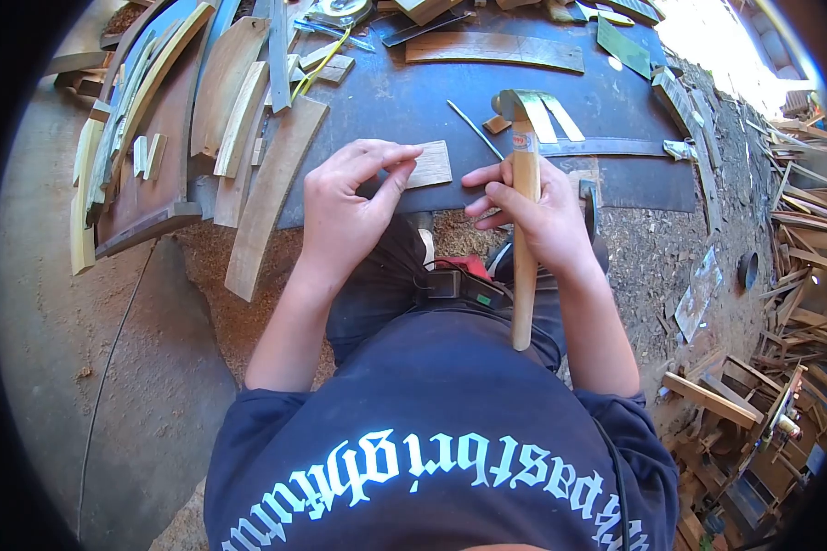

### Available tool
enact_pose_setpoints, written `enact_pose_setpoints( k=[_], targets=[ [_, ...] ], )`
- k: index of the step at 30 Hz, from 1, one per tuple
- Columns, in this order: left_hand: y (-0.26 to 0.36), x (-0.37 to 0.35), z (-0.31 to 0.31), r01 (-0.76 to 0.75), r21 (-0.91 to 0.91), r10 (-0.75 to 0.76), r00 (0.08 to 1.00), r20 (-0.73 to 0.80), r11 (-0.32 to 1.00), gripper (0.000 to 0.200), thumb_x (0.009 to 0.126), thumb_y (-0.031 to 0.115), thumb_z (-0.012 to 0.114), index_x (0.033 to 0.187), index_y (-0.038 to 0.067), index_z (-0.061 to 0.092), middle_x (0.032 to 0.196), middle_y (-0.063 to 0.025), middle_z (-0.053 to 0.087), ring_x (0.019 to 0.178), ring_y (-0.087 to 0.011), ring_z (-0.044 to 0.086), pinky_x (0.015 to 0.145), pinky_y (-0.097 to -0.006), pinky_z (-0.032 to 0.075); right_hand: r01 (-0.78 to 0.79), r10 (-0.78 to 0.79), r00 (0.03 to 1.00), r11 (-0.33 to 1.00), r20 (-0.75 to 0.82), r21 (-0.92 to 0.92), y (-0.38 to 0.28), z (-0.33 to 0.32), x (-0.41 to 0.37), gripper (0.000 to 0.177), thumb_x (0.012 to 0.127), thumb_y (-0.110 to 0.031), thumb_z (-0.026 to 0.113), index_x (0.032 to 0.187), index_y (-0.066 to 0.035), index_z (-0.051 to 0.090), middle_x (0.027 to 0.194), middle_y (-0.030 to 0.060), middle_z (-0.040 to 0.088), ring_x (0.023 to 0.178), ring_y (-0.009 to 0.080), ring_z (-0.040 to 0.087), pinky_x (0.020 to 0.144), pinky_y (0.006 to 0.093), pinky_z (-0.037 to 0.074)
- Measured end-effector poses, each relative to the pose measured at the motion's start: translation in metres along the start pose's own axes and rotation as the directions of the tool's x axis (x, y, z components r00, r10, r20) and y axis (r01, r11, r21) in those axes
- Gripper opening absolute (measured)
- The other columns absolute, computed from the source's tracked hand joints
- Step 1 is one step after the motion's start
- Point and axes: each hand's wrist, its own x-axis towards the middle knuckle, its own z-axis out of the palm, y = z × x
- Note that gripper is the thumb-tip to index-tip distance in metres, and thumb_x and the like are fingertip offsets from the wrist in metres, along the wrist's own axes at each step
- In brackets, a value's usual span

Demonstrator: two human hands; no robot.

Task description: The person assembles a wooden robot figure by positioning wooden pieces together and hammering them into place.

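My right hand [549, 209] is wrapped loosely round the wooden handle of a claw hammer [524, 275]. The hammer's metal head points away from me, over the table, and its claw spreads to the right. Thumb and forefinger of my left hand [351, 197] are pinched together right at the left edge of a small flat wooden piece [434, 165]. I cannot tell what, if anything, is between those fingertips. That wooden piece overlaps the table's near edge area, between my two hands.
Curved wooden strips [276, 197] crowd the left side of the dark table [386, 101]. Beyond my hands are a thin stick [473, 129], a small wood block [497, 124], a metal bar [606, 147] and a curved board [494, 51]. Scrap wood [809, 230] is heaped at right.
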Motion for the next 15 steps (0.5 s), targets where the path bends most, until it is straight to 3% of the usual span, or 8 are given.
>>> enact_pose_setpoints(
  k=[1,5,15],
  targets=[
    [-0.002,0.001,0.001,-0.057,0.071,0.058,0.998,-0.019,0.996,0.020,0.090,0.000,0.076,0.109,0.006,0.080,0.101,-0.0095,0.076,0.089,-0.0143,0.071,0.076,-0.0264,0.055,0.008,-0.008,1.000,1.000,-0.007,-0.017,0.000,0.001,0.000,0.013,0.099,-0.008,0.063,0.104,0.003,0.058,0.106,0.0153,0.072,0.080,0.0172,0.073,0.069,0.0293,0.061],
    [-0.005,0.001,0.006,-0.074,0.038,0.076,0.996,-0.048,0.997,0.021,0.088,0.001,0.077,0.108,0.008,0.081,0.097,-0.0085,0.077,0.086,-0.0148,0.071,0.073,-0.0275,0.053,0.041,-0.051,0.995,0.992,-0.081,-0.121,0.004,0.007,0.001,0.022,0.098,-0.019,0.070,0.101,0.001,0.060,0.092,0.0089,0.071,0.062,0.0116,0.067,0.060,0.0271,0.055],
    [-0.009,0.001,0.015,-0.154,0.059,0.156,0.987,-0.045,0.986,0.022,0.086,-0.001,0.077,0.106,0.008,0.082,0.098,-0.0091,0.076,0.088,-0.0181,0.073,0.078,-0.0297,0.057,0.080,-0.092,0.991,0.990,-0.093,-0.119,0.010,0.009,0.000,0.028,0.098,-0.026,0.072,0.101,0.000,0.061,0.088,0.0080,0.070,0.058,0.0102,0.063,0.057,0.0272,0.053]
  ],
)
